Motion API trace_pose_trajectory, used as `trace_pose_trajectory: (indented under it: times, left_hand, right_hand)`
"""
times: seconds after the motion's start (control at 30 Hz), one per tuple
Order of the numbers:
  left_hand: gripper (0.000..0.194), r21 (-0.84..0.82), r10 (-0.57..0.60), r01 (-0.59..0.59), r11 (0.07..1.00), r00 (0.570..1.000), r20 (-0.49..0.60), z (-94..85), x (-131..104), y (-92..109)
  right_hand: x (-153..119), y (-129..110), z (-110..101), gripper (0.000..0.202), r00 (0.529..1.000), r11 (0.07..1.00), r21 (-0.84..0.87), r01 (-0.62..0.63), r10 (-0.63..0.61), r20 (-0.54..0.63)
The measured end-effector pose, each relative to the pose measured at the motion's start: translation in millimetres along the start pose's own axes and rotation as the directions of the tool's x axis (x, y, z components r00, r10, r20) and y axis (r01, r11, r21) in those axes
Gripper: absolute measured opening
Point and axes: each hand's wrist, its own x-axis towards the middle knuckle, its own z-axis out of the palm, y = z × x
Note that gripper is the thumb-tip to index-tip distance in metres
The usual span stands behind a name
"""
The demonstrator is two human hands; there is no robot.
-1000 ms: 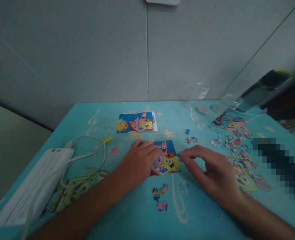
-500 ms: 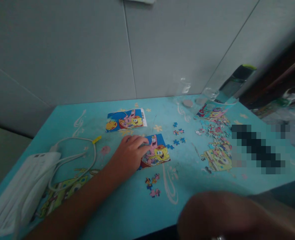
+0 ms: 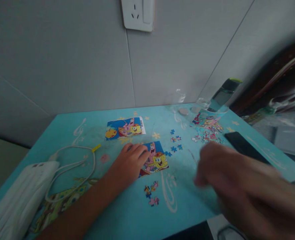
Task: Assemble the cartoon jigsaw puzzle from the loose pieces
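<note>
My left hand (image 3: 133, 160) rests palm down on the left part of a joined section of jigsaw puzzle (image 3: 159, 160), its fingers lightly bent over it. This section shows a pink starfish figure and a yellow sponge figure on blue. My right hand (image 3: 219, 166) is raised over the right side of the table, smeared by motion, so its fingers and anything in them cannot be made out. Several loose blue puzzle pieces (image 3: 173, 149) lie right of the section, and a few pink and orange pieces (image 3: 152, 201) lie below it.
A picture card (image 3: 127, 128) lies behind the section. Heaped puzzle pieces (image 3: 209, 135), a dark flat object (image 3: 244, 146), a clear tub (image 3: 221, 111) holding a dark bottle (image 3: 226, 90), and jars stand or lie right. A white power strip (image 3: 24, 193) with its cable (image 3: 93, 166) lies left.
My right hand has risen from the table's front edge and moved forward, now hiding part of the heaped pieces. My left hand stays on the puzzle section. The view has tilted up, showing a wall socket.
</note>
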Motion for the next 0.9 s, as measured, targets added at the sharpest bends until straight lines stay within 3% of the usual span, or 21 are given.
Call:
trace_pose_trajectory:
  times: [0.07,0.13,0.27,0.4,0.57,0.8,0.9]
  left_hand:
    - [0.032,-0.067,-0.019,0.018,0.998,1.0,-0.006,1.9,1.4,-2.8]
    - [0.039,-0.129,-0.036,0.034,0.991,0.999,-0.01,2.6,3.0,-5.2]
    - [0.046,-0.206,-0.069,0.058,0.977,0.997,-0.045,1.8,5.9,-9.2]
    - [0.042,-0.224,-0.101,0.065,0.973,0.983,-0.154,-2.1,6.7,-16.3]
    - [0.04,-0.182,-0.131,0.086,0.98,0.959,-0.253,-13.9,2.3,-25.1]
    - [0.024,0.028,-0.034,0.041,0.999,0.977,-0.208,-23.1,-9.2,-21.9]
    - [0.021,0.028,-0.037,0.043,0.999,0.983,-0.18,-22.7,-15.1,-18.1]
  right_hand:
    - [60.1,26.3,33.0,0.026,0.976,0.999,0.014,0.032,-0.034,0.217]
    - [95.7,49.4,60.5,0.02,0.904,0.999,-0.048,0.026,-0.003,0.428]
    - [101.0,77.5,83.1,0.031,0.795,0.974,-0.224,-0.038,0.165,0.584]
    - [84.7,85.2,82.2,0.033,0.775,0.973,-0.221,-0.074,0.195,0.601]
    - [88.1,87.7,85.2,0.027,0.764,0.98,-0.151,-0.131,0.197,0.614]
    - [93.8,95.0,88.7,0.023,0.742,0.961,-0.114,-0.251,0.266,0.615]
    - [96.9,82.7,82.6,0.021,0.747,0.954,-0.064,-0.293,0.27,0.608]
